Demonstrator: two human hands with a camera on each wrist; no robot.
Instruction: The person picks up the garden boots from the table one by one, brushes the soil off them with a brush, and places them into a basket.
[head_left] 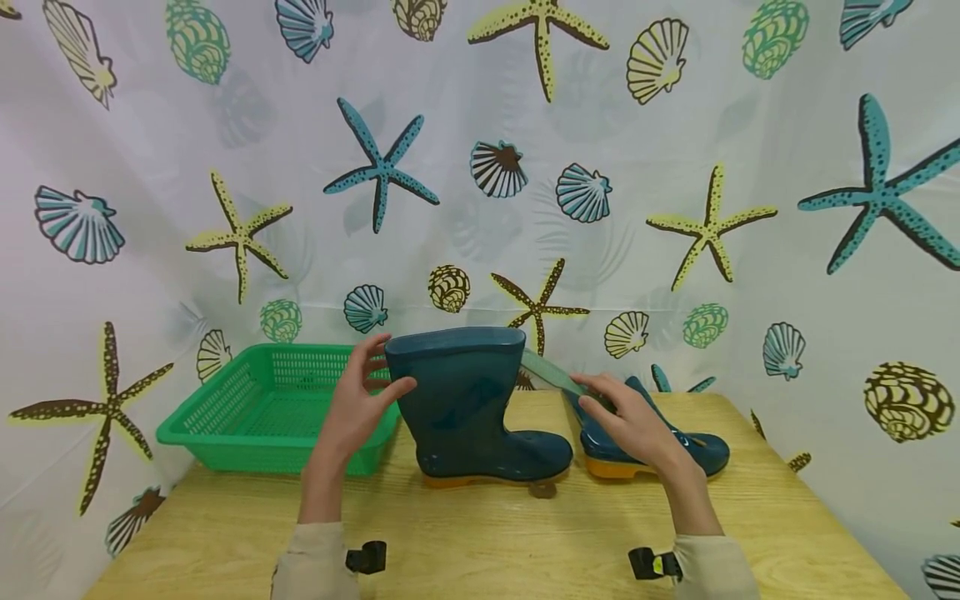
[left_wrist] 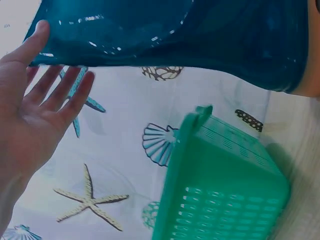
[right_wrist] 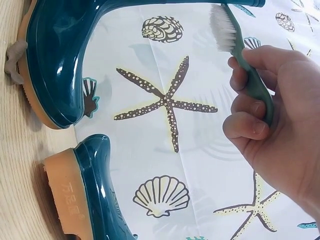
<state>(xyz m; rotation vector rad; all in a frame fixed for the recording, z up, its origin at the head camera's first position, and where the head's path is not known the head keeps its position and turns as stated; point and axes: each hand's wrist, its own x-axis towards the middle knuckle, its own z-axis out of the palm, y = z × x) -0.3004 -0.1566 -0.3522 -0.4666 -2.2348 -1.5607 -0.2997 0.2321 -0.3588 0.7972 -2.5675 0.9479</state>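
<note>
A dark teal rain boot (head_left: 461, 408) with an orange-tan sole stands upright on the table, toe to the right. My left hand (head_left: 354, 412) is at the top of its shaft, thumb against the near face and fingers at the back edge. In the left wrist view some fingertips are hidden by the boot (left_wrist: 165, 35). My right hand (head_left: 628, 421) grips the green handle of a brush (right_wrist: 256, 82). Its white bristles (right_wrist: 222, 27) are close to the shaft's front side. A second matching boot (head_left: 705, 454) lies beyond my right hand, its shaft folded over or slumped.
A green perforated plastic basket (head_left: 206, 442) sits on the table's left side. A small brown lump (head_left: 543, 490) is at the upright boot's toe, by the sole. White cloth (head_left: 442, 275) printed with shells and starfish hangs around the wooden table (head_left: 480, 542).
</note>
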